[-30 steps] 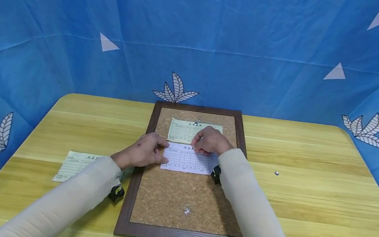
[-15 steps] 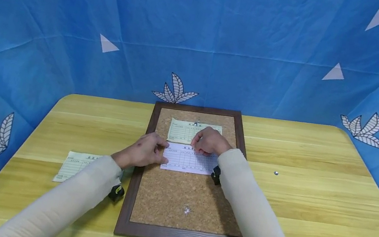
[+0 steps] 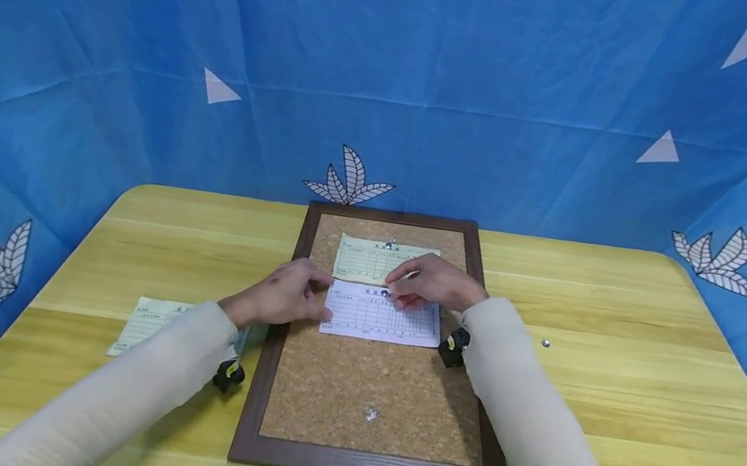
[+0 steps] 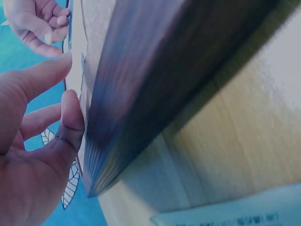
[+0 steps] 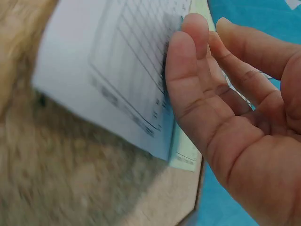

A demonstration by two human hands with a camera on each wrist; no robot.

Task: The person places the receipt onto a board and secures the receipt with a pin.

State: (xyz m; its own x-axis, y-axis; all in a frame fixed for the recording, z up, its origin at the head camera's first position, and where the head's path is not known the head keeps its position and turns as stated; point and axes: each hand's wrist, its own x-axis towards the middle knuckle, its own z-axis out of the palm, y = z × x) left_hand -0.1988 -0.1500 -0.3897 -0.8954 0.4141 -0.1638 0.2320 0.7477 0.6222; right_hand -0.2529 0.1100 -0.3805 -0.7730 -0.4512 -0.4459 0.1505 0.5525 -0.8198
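Note:
A white printed form point(image 3: 381, 319) lies on the framed cork board point(image 3: 383, 393), with a silver thumbtack point(image 3: 384, 293) at its top middle. My right hand point(image 3: 440, 282) hovers just right of that tack, its fingers loosely bent; in the right wrist view the hand point(image 5: 235, 103) has nothing visible between thumb and fingers. With spread fingertips my left hand point(image 3: 283, 294) presses the form's left edge; the left wrist view shows this hand point(image 4: 42, 127) against the board's side. Above sits a pale green form point(image 3: 361, 260) under another thumbtack point(image 3: 389, 246).
Another green form point(image 3: 148, 322) lies on the wooden table left of the board, partly covered by the left sleeve. A loose tack point(image 3: 545, 343) rests on the table at right. Small silvery pieces point(image 3: 371, 414) sit low on the cork. A blue curtain point(image 3: 403, 63) hangs behind.
My right hand has let go of the thumbtack and drawn back to the right, uncovering the tack in the white form. My left hand stays at the form's left edge.

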